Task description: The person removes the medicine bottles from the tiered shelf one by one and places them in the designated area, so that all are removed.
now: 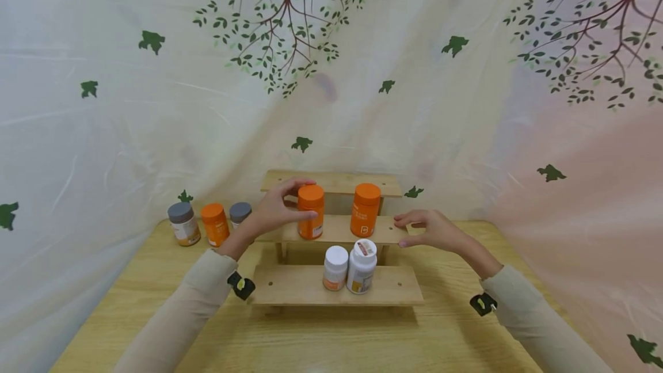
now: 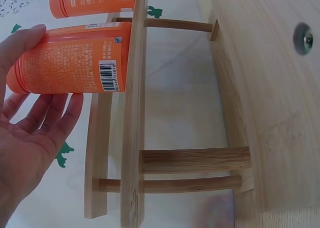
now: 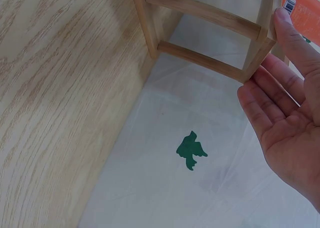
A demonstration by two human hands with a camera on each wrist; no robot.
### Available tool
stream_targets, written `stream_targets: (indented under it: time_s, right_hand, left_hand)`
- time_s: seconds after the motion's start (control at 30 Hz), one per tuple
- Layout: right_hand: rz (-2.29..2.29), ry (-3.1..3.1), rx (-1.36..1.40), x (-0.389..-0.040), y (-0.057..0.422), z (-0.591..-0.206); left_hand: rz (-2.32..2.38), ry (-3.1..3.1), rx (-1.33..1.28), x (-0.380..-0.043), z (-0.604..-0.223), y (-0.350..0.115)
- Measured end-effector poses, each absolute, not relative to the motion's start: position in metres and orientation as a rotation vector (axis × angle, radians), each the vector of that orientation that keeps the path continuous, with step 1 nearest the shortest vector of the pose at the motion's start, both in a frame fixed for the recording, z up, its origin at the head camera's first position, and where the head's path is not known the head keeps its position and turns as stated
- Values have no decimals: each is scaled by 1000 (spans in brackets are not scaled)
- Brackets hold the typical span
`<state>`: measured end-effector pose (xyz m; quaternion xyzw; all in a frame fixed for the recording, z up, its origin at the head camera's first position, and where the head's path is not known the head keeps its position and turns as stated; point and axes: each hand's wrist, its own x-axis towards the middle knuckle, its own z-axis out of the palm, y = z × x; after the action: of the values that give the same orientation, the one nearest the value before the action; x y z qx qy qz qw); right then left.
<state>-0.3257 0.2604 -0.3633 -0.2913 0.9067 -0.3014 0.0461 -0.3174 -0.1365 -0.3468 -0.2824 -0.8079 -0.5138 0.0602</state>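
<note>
My left hand [image 1: 277, 209] grips an orange supplement bottle [image 1: 311, 217], which stands upright at the left of the wooden rack's middle shelf [image 1: 336, 228]. In the left wrist view, the thumb and fingers lie on opposite sides of this bottle [image 2: 75, 60], and its base meets the shelf board. A second orange bottle [image 1: 365, 212] stands to its right on the same shelf. At the shelf's right end is my right hand [image 1: 432, 230], thumb and fingers extended around the board's corner. The right wrist view has its fingertips [image 3: 248, 95] right at the wooden end.
Two white bottles, one shorter [image 1: 335, 269] and one taller [image 1: 362, 269], stand on the lowest shelf [image 1: 290, 286]. Left of the rack are two grey-capped bottles [image 1: 183, 226] and an orange bottle [image 1: 214, 226] on the wooden table [image 1: 207, 315]. A leaf-patterned curtain [image 1: 362, 120] hangs behind.
</note>
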Motion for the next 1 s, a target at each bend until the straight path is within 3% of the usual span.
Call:
stream_targets:
  time_s: [1.0]
  right_hand:
    - [-935,2772,-913,-329,263,-367]
  left_hand:
    - [-1628,-2514,-717,-298,-325,-180]
